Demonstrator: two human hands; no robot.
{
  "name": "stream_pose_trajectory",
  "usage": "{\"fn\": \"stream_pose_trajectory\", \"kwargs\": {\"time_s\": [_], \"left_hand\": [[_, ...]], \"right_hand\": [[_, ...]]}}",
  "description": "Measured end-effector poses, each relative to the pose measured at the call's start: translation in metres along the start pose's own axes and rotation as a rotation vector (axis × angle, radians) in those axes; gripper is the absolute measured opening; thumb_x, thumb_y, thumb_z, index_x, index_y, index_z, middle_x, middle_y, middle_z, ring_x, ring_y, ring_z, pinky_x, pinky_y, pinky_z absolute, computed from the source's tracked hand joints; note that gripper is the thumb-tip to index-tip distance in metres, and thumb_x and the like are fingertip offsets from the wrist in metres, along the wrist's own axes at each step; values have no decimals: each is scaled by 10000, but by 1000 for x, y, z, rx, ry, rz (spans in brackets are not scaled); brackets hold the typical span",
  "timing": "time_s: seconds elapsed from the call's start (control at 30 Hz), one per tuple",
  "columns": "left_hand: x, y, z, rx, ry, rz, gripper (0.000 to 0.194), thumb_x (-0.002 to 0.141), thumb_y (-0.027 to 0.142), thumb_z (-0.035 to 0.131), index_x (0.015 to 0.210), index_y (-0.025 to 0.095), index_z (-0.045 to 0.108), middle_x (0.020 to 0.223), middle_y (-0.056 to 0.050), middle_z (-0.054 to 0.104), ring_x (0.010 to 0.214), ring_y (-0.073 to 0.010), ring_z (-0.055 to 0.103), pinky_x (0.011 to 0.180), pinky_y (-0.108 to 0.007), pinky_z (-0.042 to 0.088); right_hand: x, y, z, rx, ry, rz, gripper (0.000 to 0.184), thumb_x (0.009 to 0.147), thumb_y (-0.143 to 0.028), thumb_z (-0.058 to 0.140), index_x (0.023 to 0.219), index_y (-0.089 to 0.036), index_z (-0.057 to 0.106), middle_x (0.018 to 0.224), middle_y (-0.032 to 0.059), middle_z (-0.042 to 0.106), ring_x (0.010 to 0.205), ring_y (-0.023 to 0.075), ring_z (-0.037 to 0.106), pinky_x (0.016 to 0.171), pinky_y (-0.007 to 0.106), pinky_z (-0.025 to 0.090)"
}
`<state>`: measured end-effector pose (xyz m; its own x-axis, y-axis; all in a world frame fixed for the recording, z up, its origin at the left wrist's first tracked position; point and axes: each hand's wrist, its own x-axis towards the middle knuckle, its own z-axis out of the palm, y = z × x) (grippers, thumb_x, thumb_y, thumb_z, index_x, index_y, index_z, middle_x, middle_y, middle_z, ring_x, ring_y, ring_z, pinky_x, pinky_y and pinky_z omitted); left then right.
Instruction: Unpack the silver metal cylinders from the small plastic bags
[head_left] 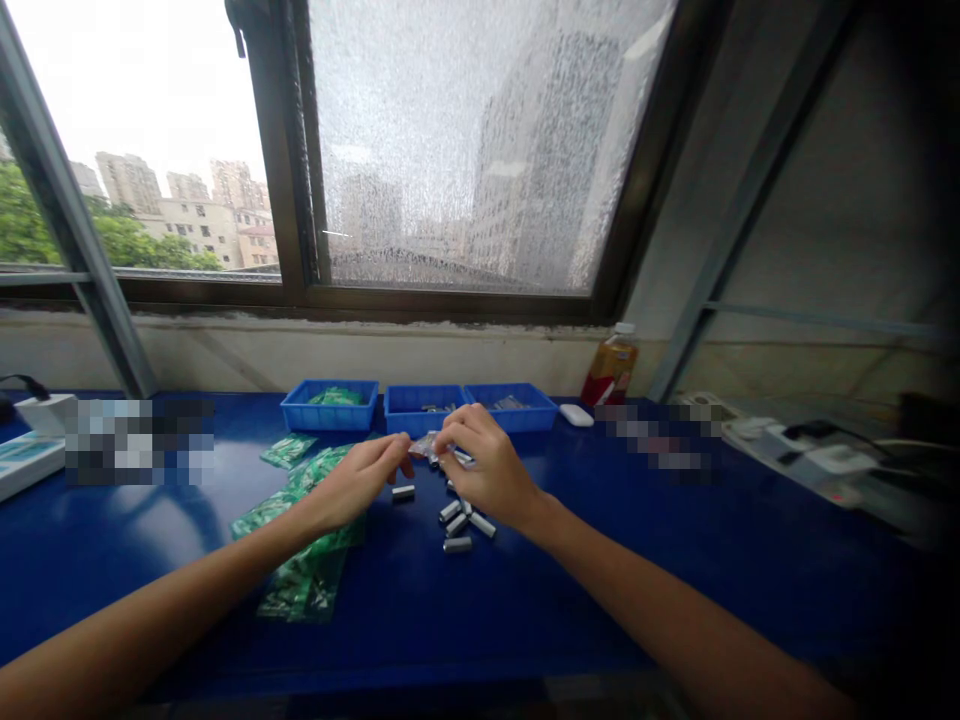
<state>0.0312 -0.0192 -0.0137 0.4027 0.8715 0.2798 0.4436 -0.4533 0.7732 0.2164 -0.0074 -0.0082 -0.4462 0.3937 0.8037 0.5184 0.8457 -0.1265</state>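
Observation:
My left hand (358,482) and my right hand (484,462) meet above the middle of the blue table. Between their pinched fingertips is a small clear plastic bag (425,445), its contents too blurred to name. Below my right hand lie several short silvery cylinders (457,545), loose in a small group. One separate cylinder (403,492) rests just under my left fingertips. Beside and partly behind my left forearm spread several green-tinted clear bags (300,580) with small pieces inside; the forearm hides some of them.
Along the back stand three blue trays: a left tray (289,412) with green bags, a middle tray (394,420) and a right tray (544,415) with small pieces. A white case (576,415) and a bottle (613,365) stand right of them. Power strips (802,460) lie far right.

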Motion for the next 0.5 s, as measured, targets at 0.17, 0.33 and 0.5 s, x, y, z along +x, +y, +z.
{"fn": "stream_pose_trajectory", "kwargs": {"time_s": [0.17,0.33,0.5], "left_hand": [[4,-4,-1,-320,-2,-60,318,803,450,516,762,136,534,623,39,435,540,-76,370,502,-200,280],[5,-7,2,-673,20,-156,329,767,434,586,899,135,542,744,-2,496,602,-77,442,545,-201,332],[4,-6,4,-616,-131,-169,268,744,386,622,764,128,551,662,12,476,579,-76,423,555,-205,343]], "right_hand": [[-4,-10,-1,-65,-4,-120,156,740,-70,494,727,-199,582,862,55,506,859,184,459,777,334,403],[-6,-6,0,-98,19,-121,155,745,-77,496,731,-194,597,939,72,484,922,199,436,807,356,406],[-7,-8,-2,-117,-41,-120,153,751,-82,499,710,-195,593,985,73,484,979,210,418,851,382,391]]}}
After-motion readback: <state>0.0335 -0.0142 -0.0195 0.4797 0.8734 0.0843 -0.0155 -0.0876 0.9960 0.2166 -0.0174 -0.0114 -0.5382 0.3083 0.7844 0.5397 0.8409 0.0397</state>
